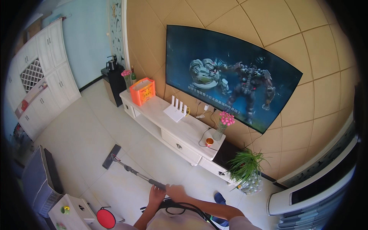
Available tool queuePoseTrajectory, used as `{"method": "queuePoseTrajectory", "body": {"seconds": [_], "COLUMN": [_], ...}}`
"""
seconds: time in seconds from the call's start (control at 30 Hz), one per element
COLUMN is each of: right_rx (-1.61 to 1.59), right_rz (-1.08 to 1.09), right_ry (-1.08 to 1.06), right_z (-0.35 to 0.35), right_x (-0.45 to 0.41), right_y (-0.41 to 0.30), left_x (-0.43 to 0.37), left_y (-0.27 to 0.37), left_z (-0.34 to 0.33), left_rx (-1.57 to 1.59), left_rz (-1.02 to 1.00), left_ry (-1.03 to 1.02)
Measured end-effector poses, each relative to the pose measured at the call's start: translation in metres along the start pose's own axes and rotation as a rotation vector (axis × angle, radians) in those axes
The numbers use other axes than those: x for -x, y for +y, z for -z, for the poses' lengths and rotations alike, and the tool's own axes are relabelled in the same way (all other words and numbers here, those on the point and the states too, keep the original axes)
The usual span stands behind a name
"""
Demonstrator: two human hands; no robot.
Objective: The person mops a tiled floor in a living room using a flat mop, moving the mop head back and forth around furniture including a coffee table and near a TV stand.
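Note:
A flat mop (130, 169) with a long grey handle reaches from my body out to the left over the tiled floor. Its dark rectangular head (111, 157) lies flat on the tiles. My left hand (157, 194) grips the handle's dark sleeve, and my right hand (176, 193) is closed around the handle just beside it, nearer its upper end. Black cables or straps hang across my front, just below both hands.
A long white TV cabinet (179, 143) stands ahead, bearing an orange bag (143, 91), a white router (175, 112) and a flower vase (220, 130). A red round stool (106, 218), a white side table (66, 208) and a blue sofa (38, 187) are lower left. A green plant (247, 164) is right.

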State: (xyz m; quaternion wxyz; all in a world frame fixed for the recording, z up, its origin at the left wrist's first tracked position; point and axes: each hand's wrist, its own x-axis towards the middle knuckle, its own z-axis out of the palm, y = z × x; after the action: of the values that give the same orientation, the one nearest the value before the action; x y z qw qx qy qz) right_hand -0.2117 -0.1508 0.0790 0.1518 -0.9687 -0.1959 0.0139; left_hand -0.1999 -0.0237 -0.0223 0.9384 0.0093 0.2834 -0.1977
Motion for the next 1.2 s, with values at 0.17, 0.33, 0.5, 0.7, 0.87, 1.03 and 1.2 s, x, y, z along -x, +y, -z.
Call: {"method": "queuePoseTrajectory", "body": {"seconds": [0.17, 0.33, 0.5, 0.7, 0.87, 1.03, 1.2], "right_rx": [-0.031, -0.062, 0.06, 0.187, 0.329, 0.184, 0.137], "right_rz": [0.059, 0.066, 0.04, -0.116, -0.156, -0.414, -0.393], "right_ry": [-0.133, -0.155, -0.281, -0.307, -0.32, -0.16, -0.249], "right_z": [-0.034, -0.013, 0.103, 0.249, 0.299, 0.266, 0.261], "right_x": [0.006, 0.059, 0.18, 0.348, 0.416, 0.457, 0.425], "right_y": [-0.015, 0.032, 0.122, 0.174, 0.149, 0.151, 0.141], "left_x": [0.022, 0.019, 0.02, 0.025, -0.019, -0.009, 0.003], "left_y": [-0.001, -0.056, -0.161, -0.272, -0.298, -0.333, -0.307], "left_z": [0.014, 0.027, 0.035, 0.045, 0.134, 0.12, 0.097], "left_rx": [0.112, -0.078, -0.024, -0.167, 0.24, -0.06, -0.047], "left_rz": [0.025, 0.033, 0.25, 0.523, 0.772, 0.735, 0.619], "left_ry": [-0.089, -0.161, -0.028, 0.058, 0.286, 0.522, 0.569]}}
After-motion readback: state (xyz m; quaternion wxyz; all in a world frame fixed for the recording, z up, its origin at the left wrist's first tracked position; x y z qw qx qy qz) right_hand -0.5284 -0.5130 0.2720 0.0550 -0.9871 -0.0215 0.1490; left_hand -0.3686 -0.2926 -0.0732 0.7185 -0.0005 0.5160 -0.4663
